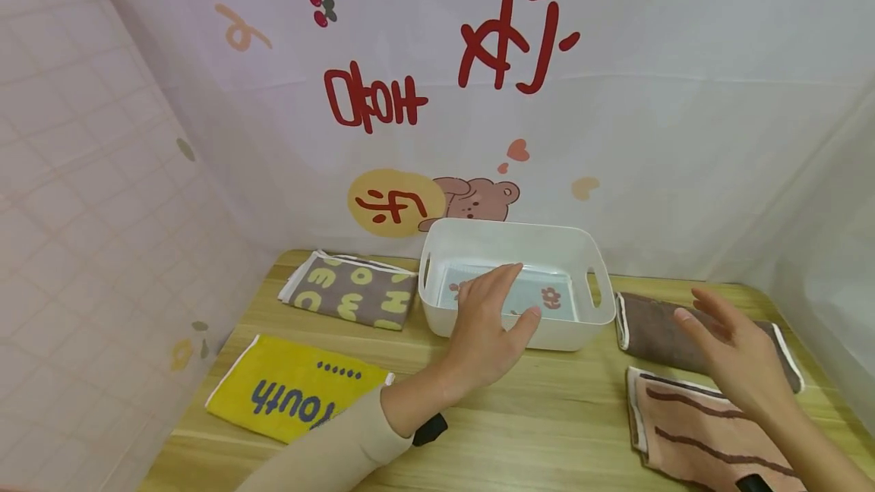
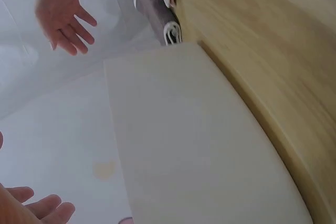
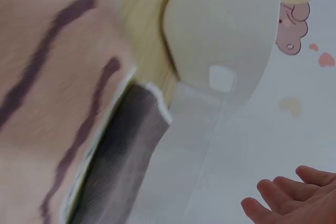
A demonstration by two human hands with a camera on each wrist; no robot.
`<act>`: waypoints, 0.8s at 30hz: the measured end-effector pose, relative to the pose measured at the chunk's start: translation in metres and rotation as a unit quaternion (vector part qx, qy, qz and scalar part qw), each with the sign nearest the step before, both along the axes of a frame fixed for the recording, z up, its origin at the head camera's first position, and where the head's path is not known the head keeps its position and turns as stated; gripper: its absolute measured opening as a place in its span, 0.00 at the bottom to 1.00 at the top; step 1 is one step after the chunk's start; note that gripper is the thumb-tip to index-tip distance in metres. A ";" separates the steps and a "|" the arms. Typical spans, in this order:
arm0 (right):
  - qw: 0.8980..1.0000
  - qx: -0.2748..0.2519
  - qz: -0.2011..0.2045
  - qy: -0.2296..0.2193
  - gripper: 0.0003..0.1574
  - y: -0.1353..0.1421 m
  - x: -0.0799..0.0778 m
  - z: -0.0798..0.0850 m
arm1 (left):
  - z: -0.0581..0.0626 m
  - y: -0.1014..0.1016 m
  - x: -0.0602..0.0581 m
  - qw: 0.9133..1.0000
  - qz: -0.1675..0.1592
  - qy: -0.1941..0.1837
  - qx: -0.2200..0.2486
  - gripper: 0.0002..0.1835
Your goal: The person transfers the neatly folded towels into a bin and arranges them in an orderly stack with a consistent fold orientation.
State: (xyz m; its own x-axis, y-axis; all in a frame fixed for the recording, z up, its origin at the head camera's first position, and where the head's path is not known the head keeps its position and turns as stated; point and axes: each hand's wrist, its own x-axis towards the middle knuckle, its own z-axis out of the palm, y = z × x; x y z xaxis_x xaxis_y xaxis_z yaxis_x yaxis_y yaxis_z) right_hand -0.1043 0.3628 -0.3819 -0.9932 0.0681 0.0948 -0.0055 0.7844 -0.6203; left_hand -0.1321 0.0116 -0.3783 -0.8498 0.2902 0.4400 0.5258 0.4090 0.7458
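Note:
A white plastic bin (image 1: 588, 249) with handle cutouts stands at the back middle of the table. Inside it lies a folded light blue towel (image 1: 562, 310) with flower motifs, partly hidden by my left hand. My left hand (image 1: 488, 329) is held over the bin's front edge, fingers extended and holding nothing. Over on the right, my right hand (image 1: 734, 351) hovers above a folded dark brown towel (image 1: 659, 329), fingers apart and empty. In front of that towel lies a folded peach towel (image 1: 690, 431) with dark wavy stripes, partly behind my right forearm.
Left of the bin lies a folded grey-brown towel (image 1: 355, 291) with yellow-green letters. Nearer, a folded yellow towel (image 1: 287, 386) with dark blue lettering lies beside my left forearm. A printed white cloth (image 1: 649, 97) hangs behind the wooden table (image 1: 540, 424).

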 end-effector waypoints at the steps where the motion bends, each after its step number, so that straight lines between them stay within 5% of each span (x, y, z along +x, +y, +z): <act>1: 1.000 0.003 -0.004 -0.003 0.44 0.003 0.003 -0.002 | -0.001 0.002 0.003 1.000 -0.003 0.006 -0.003 0.32; 12: 0.994 0.039 -0.074 -0.070 0.51 0.048 0.034 -0.017 | -0.008 0.023 0.020 0.996 -0.031 0.087 -0.021 0.31; 18: 0.985 0.041 -0.128 -0.112 0.56 0.069 0.048 -0.037 | -0.011 0.043 0.036 0.996 -0.046 0.070 -0.036 0.32; 24: 0.980 -0.011 -0.184 -0.073 0.53 0.087 0.057 -0.053 | -0.016 0.069 0.048 0.994 -0.058 0.057 -0.072 0.30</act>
State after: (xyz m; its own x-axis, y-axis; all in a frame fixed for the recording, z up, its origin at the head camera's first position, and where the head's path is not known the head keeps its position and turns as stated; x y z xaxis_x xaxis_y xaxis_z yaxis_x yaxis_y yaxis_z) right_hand -0.0474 0.4493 -0.4354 -0.9041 0.4243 -0.0516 0.3647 0.7029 -0.6107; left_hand -0.0846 0.0806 -0.3943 -0.7541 0.4503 0.4781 0.6533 0.4395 0.6165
